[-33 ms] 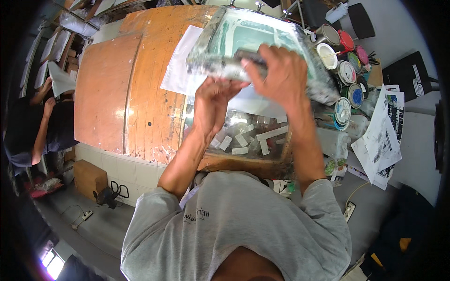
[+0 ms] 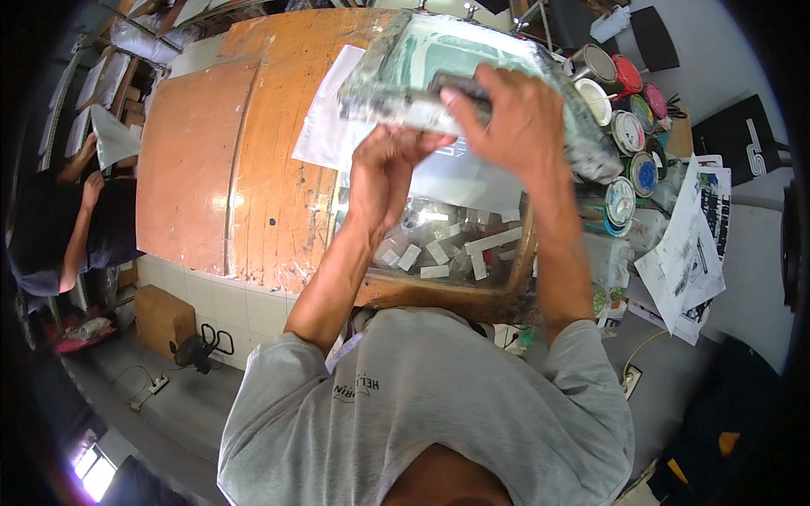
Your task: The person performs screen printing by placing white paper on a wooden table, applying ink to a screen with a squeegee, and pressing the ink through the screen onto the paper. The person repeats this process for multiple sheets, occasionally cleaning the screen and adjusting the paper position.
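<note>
A silk-screen printing frame point(image 2: 392, 111) with a green and white mesh point(image 2: 447, 57) is tilted, its near edge raised off the table. My left hand point(image 2: 380, 173) is closed at that near edge, its fingertips partly hidden beneath it. In my right hand point(image 2: 525, 122) is a dark squeegee point(image 2: 460, 85), held over the same edge with the thumb on the near side. Below the frame lies a pale sheet point(image 2: 485, 179) with dark print partly showing. A white piece of material point(image 2: 319, 126) sticks out on the left.
Several open paint tins point(image 2: 627, 131) line the right side, with loose printed papers point(image 2: 675, 261) beyond. Small white blocks point(image 2: 439, 251) show through the tabletop's clear panel. Wooden boards point(image 2: 190, 169) extend left. Another person point(image 2: 72, 219) at far left holds a white sheet.
The frame's near edge has risen slightly, and dark print on the pale sheet below has come into view. Both my hands moved up a little with it.
</note>
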Tool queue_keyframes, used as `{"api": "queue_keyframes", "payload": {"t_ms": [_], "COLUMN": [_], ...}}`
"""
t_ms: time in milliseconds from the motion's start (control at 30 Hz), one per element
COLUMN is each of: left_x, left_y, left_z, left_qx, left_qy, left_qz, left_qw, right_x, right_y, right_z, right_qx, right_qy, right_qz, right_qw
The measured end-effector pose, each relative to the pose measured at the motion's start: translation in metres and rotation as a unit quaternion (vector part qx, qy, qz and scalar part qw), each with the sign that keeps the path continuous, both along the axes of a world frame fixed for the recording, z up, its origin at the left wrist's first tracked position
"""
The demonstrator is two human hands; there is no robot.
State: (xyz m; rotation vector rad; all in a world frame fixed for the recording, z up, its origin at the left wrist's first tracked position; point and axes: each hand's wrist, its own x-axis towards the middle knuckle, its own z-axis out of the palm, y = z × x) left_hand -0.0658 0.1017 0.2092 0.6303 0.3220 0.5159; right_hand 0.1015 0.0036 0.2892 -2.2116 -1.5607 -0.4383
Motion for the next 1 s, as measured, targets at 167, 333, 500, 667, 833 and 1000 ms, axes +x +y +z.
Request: {"api": "queue_keyframes", "payload": {"t_ms": [167,333,500,667,833,1000], "left_x": [0.023,0.010,-0.036,-0.037,0.030,0.035], "left_y": [0.091,0.090,0.210,0.194,-0.029,-0.073], "left_z": [-0.139,-0.183,-0.179,-0.128,-0.148,-0.181], "left_qx": [0.457,0.589,0.580,0.664,0.693,0.735], "left_qy": [0.465,0.558,0.633,0.539,0.268,0.321], "left_qz": [0.232,0.149,0.095,0.357,0.036,-0.013], "left_qw": [0.722,0.565,0.503,0.375,0.668,0.597], "right_x": [0.030,0.055,0.092,0.091,0.086,0.077], "right_y": [0.031,0.046,0.056,0.079,0.068,0.061], "right_z": [0.042,0.097,0.110,0.123,0.121,0.114], "right_qx": [0.010,-0.139,-0.069,-0.124,-0.069,-0.121], "right_qy": [0.043,0.138,0.118,0.134,0.173,0.151], "right_qz": [0.014,-0.065,-0.069,-0.127,-0.073,-0.107], "right_qw": [0.999,0.979,0.988,0.975,0.980,0.975]}}
